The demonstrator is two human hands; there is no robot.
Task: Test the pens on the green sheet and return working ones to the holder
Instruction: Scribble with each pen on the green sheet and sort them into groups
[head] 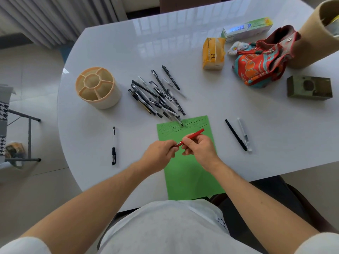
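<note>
A green sheet (190, 173) lies at the table's near edge, with black scribble lines across its far end. Above it my right hand (199, 148) grips a red pen (195, 134) by the barrel. My left hand (161, 153) pinches the pen's near end, where a red cap or tip shows. A pile of several black and clear pens (157, 94) lies beyond the sheet. The beige holder (98, 87) with several compartments stands at the left and looks empty.
One black pen (114, 145) lies alone left of the sheet, and two pens (238, 134) lie to its right. At the far right are a yellow tissue pack (212, 53), a toothpaste box (246, 29), a colourful pouch (260, 63) and a dark box (310, 88).
</note>
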